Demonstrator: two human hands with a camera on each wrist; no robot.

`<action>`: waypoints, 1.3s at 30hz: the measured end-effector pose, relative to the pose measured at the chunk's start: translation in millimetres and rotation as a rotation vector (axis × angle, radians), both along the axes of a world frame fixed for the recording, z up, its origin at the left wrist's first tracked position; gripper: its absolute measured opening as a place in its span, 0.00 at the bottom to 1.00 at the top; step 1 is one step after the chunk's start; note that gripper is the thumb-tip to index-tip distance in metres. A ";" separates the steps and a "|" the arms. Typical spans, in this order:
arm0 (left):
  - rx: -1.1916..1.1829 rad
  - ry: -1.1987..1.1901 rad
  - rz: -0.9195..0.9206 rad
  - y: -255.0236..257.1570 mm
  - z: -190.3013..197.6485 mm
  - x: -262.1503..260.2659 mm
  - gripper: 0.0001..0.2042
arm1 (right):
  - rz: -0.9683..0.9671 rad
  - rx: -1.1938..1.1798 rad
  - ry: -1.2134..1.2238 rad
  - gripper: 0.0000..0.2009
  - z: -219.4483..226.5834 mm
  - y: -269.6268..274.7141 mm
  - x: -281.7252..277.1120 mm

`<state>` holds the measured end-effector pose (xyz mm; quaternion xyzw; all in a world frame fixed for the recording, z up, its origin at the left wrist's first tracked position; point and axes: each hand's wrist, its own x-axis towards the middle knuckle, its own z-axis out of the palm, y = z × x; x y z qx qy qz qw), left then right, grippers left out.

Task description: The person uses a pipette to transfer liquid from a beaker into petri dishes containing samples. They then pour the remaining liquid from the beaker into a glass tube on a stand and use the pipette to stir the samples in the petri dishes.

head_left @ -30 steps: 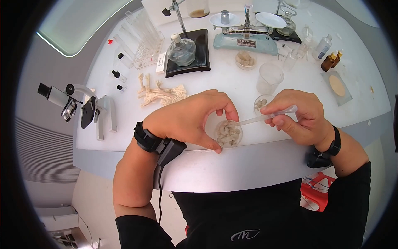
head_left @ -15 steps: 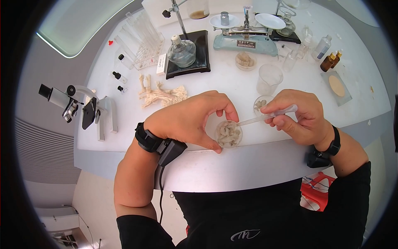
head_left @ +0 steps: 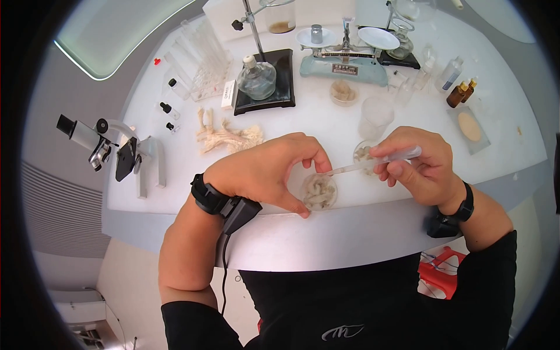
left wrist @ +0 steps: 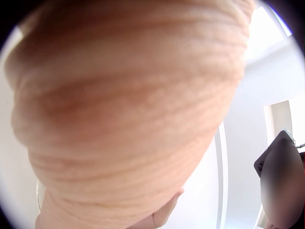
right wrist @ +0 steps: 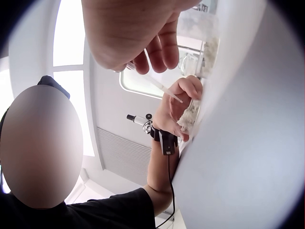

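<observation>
Left hand [head_left: 265, 169] and right hand [head_left: 429, 169] are both occupied: by the left, with thumb and fingers curved round it, a small clear dish [head_left: 336, 192] is held at its side, and by the right, a plastic dropper [head_left: 350, 168] is pinched between thumb and fingers. Soft pale clumps [head_left: 319, 192] are contained in the dish, which is set close to the table's front edge [head_left: 291, 236]. The dropper's tip is held at the dish's far rim; whether the rim is touched cannot be told.

Because the tip is angled so low, the rim could be caught and the dish tilted, or a drop could be let fall outside it. If the left hand's hold were loosened, the light dish could be pushed towards the edge. If the bulb were squeezed too hard, the clumps could be splashed.

Just beyond the dish, to its right, a second dish [head_left: 354, 153] is partly covered by the right hand and could be knocked by the knuckles. Behind that, farther from the dish, a clear cup [head_left: 377, 116] could be tipped by a forward reach. Farthest behind the dish, a scale [head_left: 312, 69] is judged out of easy harm.
</observation>
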<state>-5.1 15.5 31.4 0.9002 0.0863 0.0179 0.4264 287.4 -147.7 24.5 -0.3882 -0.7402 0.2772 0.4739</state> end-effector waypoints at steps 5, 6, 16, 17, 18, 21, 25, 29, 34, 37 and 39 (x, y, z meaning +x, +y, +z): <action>-0.019 0.009 0.001 0.0 1.5 0.3 0.34 | -0.116 0.079 0.343 0.12 -7.9 2.0 16.2; -0.040 -0.003 -0.004 0.3 1.1 0.2 0.34 | -0.162 0.167 0.338 0.14 -11.1 7.8 24.0; -0.056 -0.006 -0.025 1.9 1.0 1.7 0.34 | -0.454 0.196 0.407 0.13 -6.6 31.4 45.0; -0.055 -0.009 -0.027 2.3 0.6 1.7 0.34 | -0.456 0.196 0.408 0.13 -6.1 31.7 45.2; -0.053 -0.011 -0.029 2.6 0.5 1.9 0.34 | -0.448 0.197 0.407 0.13 -5.5 31.7 45.2; -0.053 -0.011 -0.034 2.3 1.4 2.1 0.34 | -0.456 0.195 0.395 0.13 -4.3 30.3 42.6; -0.048 -0.007 -0.032 2.4 1.0 2.5 0.33 | -0.482 0.183 0.364 0.13 -1.9 28.7 38.7; -0.040 -0.022 -0.036 2.7 -0.5 2.2 0.34 | -0.469 0.184 0.356 0.13 -4.3 29.3 41.7; -0.042 -0.026 -0.039 3.6 -1.4 2.0 0.33 | -0.484 0.221 0.458 0.13 -0.1 28.0 35.6; -0.042 -0.029 -0.027 2.3 -2.5 0.9 0.33 | -0.434 0.214 0.375 0.13 -2.6 25.9 40.8; -0.040 -0.025 -0.031 2.7 -1.6 1.9 0.33 | -0.450 0.207 0.332 0.13 -2.8 26.2 38.7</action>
